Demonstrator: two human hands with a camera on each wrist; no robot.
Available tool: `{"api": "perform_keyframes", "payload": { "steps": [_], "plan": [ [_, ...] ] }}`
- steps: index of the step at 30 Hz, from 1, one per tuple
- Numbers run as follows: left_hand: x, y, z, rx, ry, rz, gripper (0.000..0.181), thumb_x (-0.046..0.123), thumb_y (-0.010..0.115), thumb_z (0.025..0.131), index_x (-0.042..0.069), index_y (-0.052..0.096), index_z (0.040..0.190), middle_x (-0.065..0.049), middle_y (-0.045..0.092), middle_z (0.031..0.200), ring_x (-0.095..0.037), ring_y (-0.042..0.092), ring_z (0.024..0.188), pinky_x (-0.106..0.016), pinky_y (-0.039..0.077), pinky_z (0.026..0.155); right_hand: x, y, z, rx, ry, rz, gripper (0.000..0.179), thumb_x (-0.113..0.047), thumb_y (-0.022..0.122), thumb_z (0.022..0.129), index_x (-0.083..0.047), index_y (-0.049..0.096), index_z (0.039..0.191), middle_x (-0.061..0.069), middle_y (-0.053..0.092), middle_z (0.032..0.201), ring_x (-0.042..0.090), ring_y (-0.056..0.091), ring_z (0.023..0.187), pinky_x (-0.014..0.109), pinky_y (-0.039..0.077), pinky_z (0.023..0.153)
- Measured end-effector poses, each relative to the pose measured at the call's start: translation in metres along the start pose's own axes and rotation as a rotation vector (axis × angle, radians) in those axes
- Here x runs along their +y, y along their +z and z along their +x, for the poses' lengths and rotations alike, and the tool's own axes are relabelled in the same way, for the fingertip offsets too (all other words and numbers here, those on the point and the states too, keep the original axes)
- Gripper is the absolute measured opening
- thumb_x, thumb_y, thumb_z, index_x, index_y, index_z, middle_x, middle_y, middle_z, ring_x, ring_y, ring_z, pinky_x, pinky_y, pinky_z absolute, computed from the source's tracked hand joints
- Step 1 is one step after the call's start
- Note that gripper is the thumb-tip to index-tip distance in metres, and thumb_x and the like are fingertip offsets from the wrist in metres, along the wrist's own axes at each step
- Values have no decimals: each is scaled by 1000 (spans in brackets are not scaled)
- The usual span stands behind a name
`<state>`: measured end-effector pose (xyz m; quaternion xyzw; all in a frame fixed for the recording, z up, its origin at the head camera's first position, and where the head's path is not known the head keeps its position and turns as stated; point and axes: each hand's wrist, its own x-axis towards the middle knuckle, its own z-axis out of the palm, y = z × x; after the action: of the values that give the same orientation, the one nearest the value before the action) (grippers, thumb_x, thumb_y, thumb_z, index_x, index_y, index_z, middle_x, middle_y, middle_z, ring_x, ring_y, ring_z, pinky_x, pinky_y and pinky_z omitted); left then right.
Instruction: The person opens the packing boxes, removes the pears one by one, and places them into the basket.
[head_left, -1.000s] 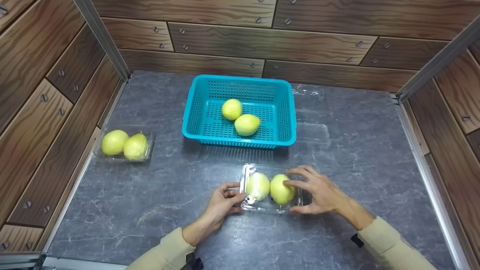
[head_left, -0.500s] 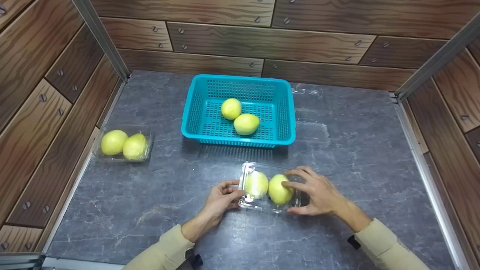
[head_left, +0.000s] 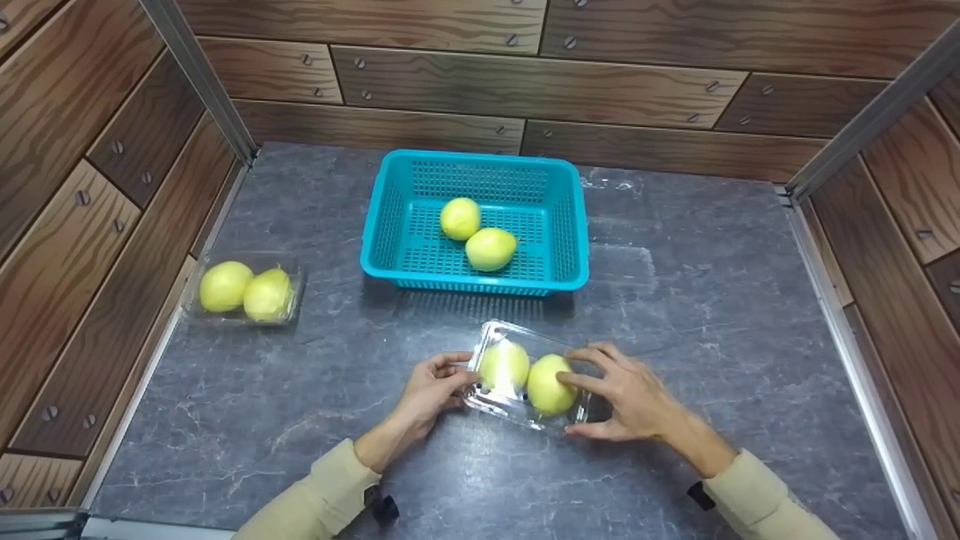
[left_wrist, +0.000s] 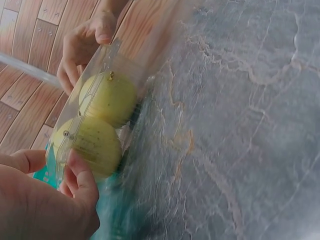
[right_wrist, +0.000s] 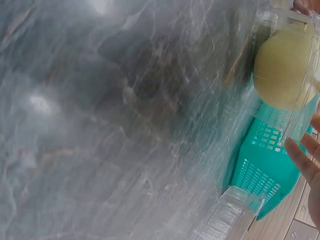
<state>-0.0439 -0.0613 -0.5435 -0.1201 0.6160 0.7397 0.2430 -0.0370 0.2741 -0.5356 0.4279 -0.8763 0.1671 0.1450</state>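
A clear plastic clamshell box (head_left: 517, 417) holds two round yellow-green fruits (head_left: 504, 366), apple- or pear-like. It stands at an angle above or on the table in the head view; I cannot tell whether it touches. My left hand (head_left: 431, 391) pinches its left end between thumb and fingers, as the left wrist view also shows. My right hand (head_left: 630, 394) grips the right end, thumb at the near corner, one finger over the lid. In the left wrist view the lid lies over the fruits. The right wrist view catches only part of the box (right_wrist: 292, 125).
Behind the hands stands a turquoise basket (head_left: 474, 283) with two similar fruits (head_left: 490, 249). Another clear box (head_left: 240, 318) with two fruits sits at the left wall. Clear plastic containers (head_left: 622, 262) lie right of the basket. Wood-patterned walls enclose the table.
The clamshell box has shifted slightly left and turned clockwise, its right end coming nearer to me. Both hands have moved with it and kept their hold.
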Motion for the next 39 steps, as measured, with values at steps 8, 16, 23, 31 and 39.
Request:
{"api": "perform_keyframes", "payload": {
  "steps": [8,16,23,31,39],
  "plan": [
    [4,-5,2,24,-18,13,48,4,76,87,-6,64,133,1,67,89,-6,62,70,-19,58,60,-11,6,2,31,14,-37,75,-74,83,72,-24,74,127,10,67,132,29,64,116,38,65,73],
    [1,-8,-5,80,-16,-27,47,10,76,92,-6,59,133,1,68,89,-6,66,71,-20,58,60,-27,12,6,61,50,-74,77,-71,89,66,-24,75,126,9,68,130,28,64,112,33,63,63],
    [-4,-4,-19,117,-19,-160,49,10,76,95,-6,50,134,-1,65,94,-11,67,78,-27,64,71,-37,17,8,86,69,-99,76,-75,83,70,-24,76,125,10,70,127,29,66,112,38,66,71],
    [-11,3,-29,130,11,-280,53,3,71,93,-6,41,136,-3,60,101,-12,67,83,-30,65,76,-47,22,9,128,94,-145,77,-75,85,66,-23,77,121,9,71,123,26,64,107,31,62,63],
    [-18,9,-31,83,33,-317,57,-6,64,90,-6,33,138,-4,58,100,-12,65,84,-33,66,80,-54,27,13,178,139,-190,79,-75,89,58,-23,78,116,8,71,118,27,66,103,33,61,60]
  ]
}}
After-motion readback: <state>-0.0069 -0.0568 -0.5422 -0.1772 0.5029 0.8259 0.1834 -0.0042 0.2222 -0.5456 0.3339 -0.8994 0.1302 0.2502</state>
